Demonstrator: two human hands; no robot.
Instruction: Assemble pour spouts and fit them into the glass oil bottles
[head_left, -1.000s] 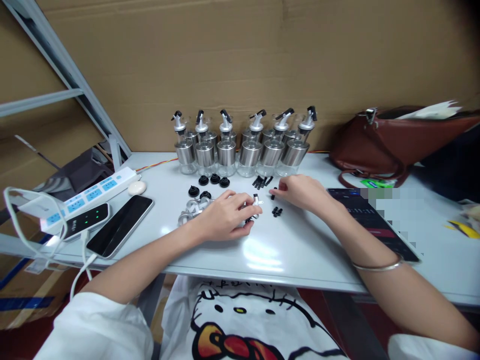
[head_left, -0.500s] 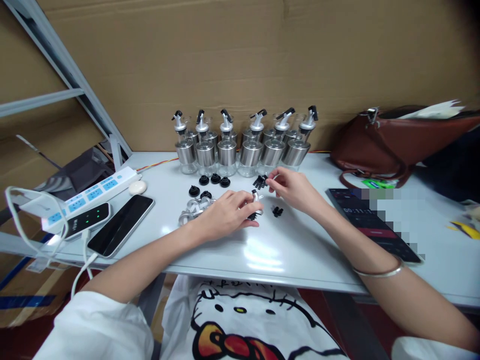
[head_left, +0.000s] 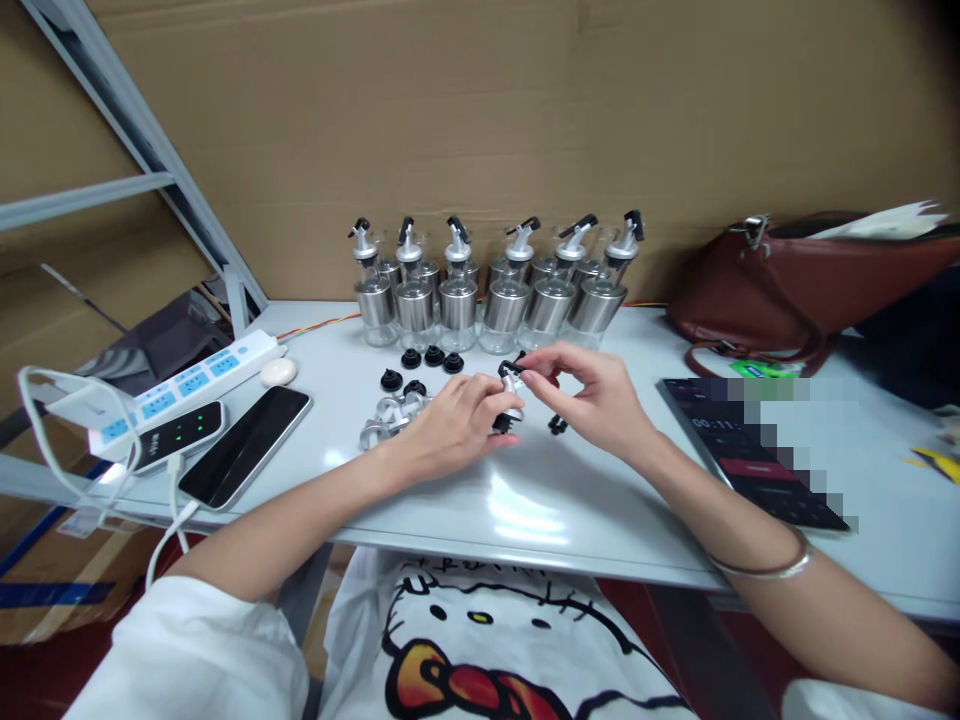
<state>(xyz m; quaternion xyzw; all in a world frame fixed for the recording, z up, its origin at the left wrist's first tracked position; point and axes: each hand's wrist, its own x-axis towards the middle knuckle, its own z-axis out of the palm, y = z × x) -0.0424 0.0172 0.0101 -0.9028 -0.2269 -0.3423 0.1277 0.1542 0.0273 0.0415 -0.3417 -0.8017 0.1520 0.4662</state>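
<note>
My left hand (head_left: 457, 420) grips a small silver pour spout (head_left: 511, 398) just above the white table (head_left: 570, 500). My right hand (head_left: 592, 395) pinches a tiny black cap piece (head_left: 512, 366) against the top of that spout. Loose black plugs (head_left: 556, 424) lie right by my right hand. A pile of silver spout parts (head_left: 386, 418) sits to the left of my left hand, and several black round stoppers (head_left: 431, 358) lie behind it. Along the cardboard wall stands a row of glass and steel dispenser bottles (head_left: 495, 300).
A black phone (head_left: 244, 445), a power bank (head_left: 169, 435) with green lights and a white power strip (head_left: 180, 385) lie at the left. A tablet (head_left: 742, 455) lies at the right, with a brown leather bag (head_left: 795, 290) behind it. A metal frame post (head_left: 180, 200) rises at the back left.
My right hand picked a small black piece from the table near the bottles and brought it leftward to the spout in my left hand. The left hand lifted slightly.
</note>
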